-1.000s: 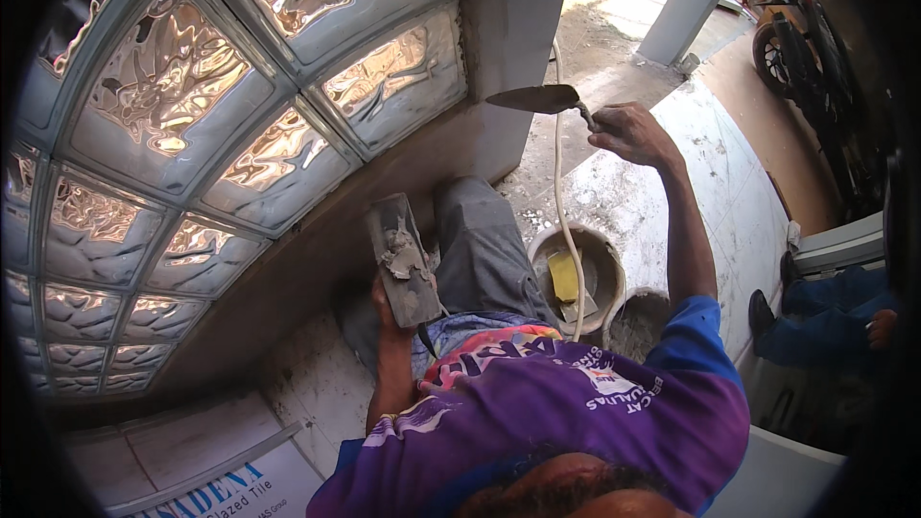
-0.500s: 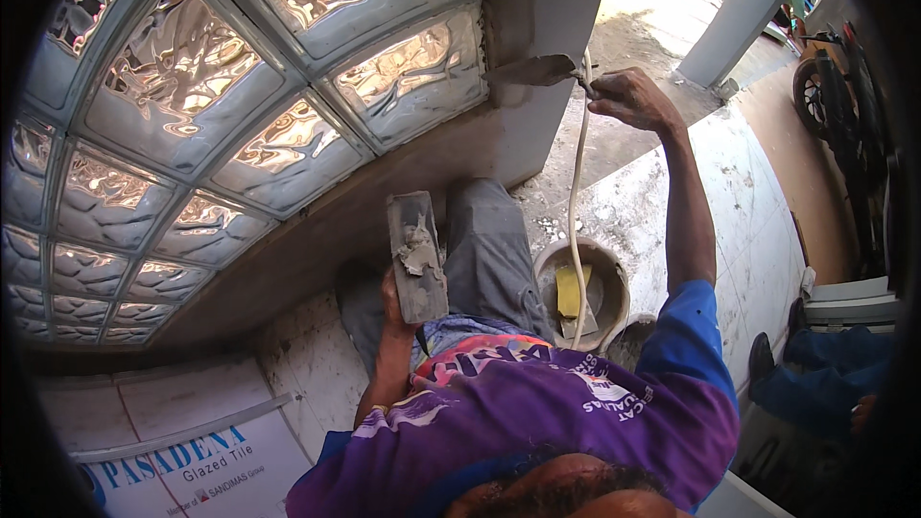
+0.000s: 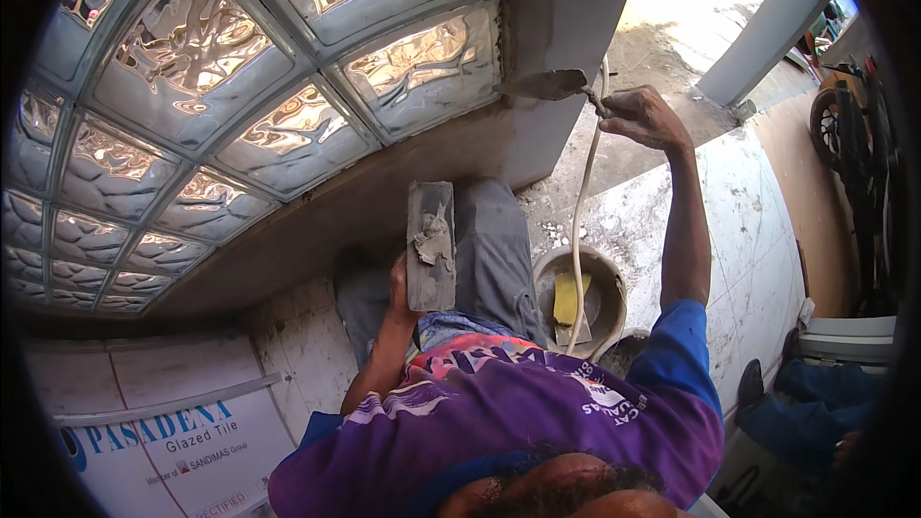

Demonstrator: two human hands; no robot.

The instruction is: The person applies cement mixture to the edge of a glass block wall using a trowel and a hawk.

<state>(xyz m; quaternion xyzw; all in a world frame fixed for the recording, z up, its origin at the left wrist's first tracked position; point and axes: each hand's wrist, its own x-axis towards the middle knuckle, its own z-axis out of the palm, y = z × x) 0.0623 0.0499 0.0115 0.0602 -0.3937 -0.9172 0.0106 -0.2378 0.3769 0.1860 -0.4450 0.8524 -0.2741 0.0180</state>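
My left hand [image 3: 397, 290] is closed on a rectangular plastering float [image 3: 434, 280], held flat side up in front of my lap. A lump of grey mortar [image 3: 434, 240] lies on its face. My raised right hand [image 3: 645, 119] grips the handle of a small trowel [image 3: 554, 85]. Its leaf-shaped blade reaches left to the plastered edge beside the glass block wall [image 3: 413, 72]; whether it touches is hard to tell. Some of my left fingers are hidden behind the float.
A pale hose or cable [image 3: 581, 201] hangs past a round bucket [image 3: 619, 302] holding a yellow block [image 3: 570, 297]. Printed tile boxes [image 3: 173, 451] stand at lower left. Another person's legs [image 3: 815, 412] show at right, below a dark wheeled object [image 3: 844, 153]. A column [image 3: 758, 48] rises behind.
The view has shifted slightly. The float now sits more upright in the picture, and the trowel blade is turned a little, still at the wall edge. Both hands keep their hold.
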